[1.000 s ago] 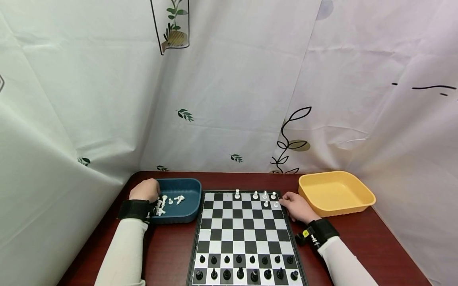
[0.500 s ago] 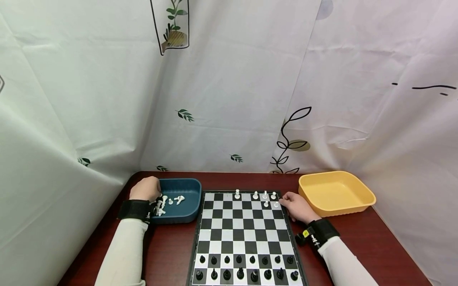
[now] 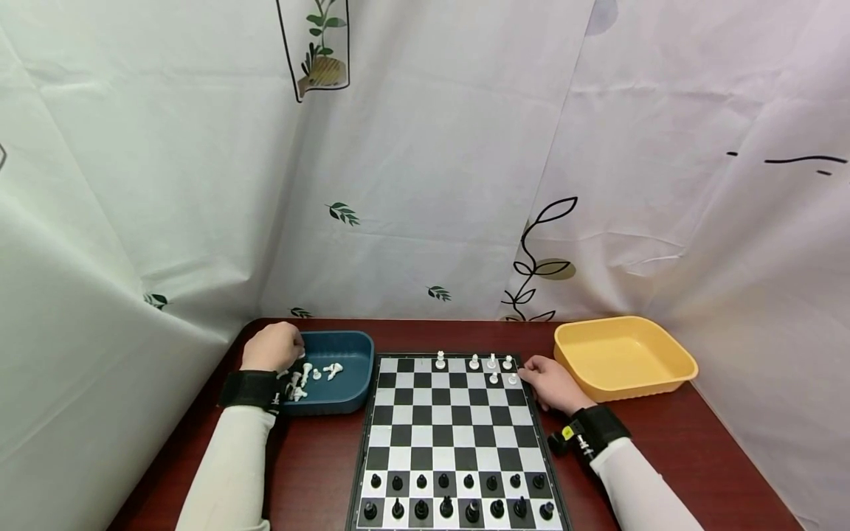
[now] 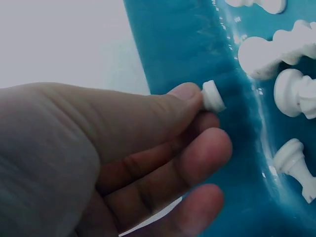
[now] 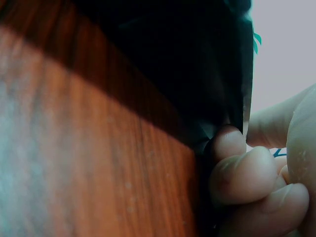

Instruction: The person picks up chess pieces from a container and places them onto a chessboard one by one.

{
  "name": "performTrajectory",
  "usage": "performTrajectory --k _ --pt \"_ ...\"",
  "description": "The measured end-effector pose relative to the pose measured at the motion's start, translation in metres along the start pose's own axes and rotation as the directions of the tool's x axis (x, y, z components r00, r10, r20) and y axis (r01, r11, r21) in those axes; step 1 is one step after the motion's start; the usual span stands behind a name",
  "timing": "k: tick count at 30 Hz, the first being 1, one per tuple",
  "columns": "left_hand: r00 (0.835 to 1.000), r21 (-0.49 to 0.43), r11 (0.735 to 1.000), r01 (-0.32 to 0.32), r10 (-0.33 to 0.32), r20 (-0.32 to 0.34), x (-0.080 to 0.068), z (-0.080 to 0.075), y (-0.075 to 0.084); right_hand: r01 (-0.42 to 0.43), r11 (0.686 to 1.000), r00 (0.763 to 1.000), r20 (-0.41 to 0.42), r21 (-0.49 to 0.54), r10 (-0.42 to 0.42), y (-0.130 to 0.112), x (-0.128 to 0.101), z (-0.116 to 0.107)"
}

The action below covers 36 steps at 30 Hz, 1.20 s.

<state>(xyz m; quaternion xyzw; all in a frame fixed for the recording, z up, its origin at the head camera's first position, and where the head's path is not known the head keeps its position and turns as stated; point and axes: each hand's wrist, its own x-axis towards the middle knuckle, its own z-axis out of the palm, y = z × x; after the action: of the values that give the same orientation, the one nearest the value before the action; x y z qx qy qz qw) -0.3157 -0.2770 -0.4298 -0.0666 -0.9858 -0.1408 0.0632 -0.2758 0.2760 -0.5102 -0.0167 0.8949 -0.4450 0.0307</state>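
Observation:
My left hand (image 3: 272, 348) reaches over the left side of the blue tray (image 3: 341, 404). In the left wrist view its thumb and forefinger pinch a white chess piece (image 4: 213, 97), whose round base sticks out past the fingertips. Several other white chess pieces (image 4: 290, 94) lie on their sides in the tray. At the far right corner of the chessboard (image 3: 441, 416), my right hand (image 3: 553, 383) grips the board's edge, thumb on one side and curled fingers (image 5: 247, 175) on the other. Several white pieces (image 3: 474, 363) stand near that corner.
Two rows of black chess pieces (image 3: 446, 507) stand along the board's near side. A yellow tray (image 3: 600, 391) sits on the dark red table (image 3: 671, 435), right of the board. A patterned white cloth (image 3: 412, 184) hangs behind the table.
My left hand has risen slightly and shifted a little to the right over the blue tray, with a bit of white now showing at its fingertips. The right hand has stayed still.

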Motion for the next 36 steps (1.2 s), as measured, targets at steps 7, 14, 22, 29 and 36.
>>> performTrajectory --k 7,14,22,29,36 --pt "0.995 0.022 0.999 -0.025 0.027 -0.094 0.001 -0.004 0.010 0.007 1.000 1.000 0.004 -0.007 -0.007 -0.001 0.000 -0.001" --pt "0.979 0.020 0.997 -0.081 0.083 -0.185 0.002 -0.007 0.026 0.004 1.000 1.000 0.004 -0.007 -0.004 -0.001 -0.001 -0.002" --pt "0.952 -0.006 0.984 -0.179 0.171 -0.253 0.002 -0.011 0.056 0.010 1.000 1.000 0.001 -0.011 -0.010 -0.001 -0.002 -0.002" --pt "0.934 -0.002 0.965 -0.263 0.254 -0.250 0.002 -0.005 0.082 0.016 1.000 1.000 0.000 -0.012 -0.016 -0.002 -0.002 -0.002" --pt "0.902 0.013 0.936 -0.351 0.342 -0.262 0.000 0.004 0.112 0.013 1.000 1.000 0.017 -0.018 -0.012 0.000 -0.001 -0.001"
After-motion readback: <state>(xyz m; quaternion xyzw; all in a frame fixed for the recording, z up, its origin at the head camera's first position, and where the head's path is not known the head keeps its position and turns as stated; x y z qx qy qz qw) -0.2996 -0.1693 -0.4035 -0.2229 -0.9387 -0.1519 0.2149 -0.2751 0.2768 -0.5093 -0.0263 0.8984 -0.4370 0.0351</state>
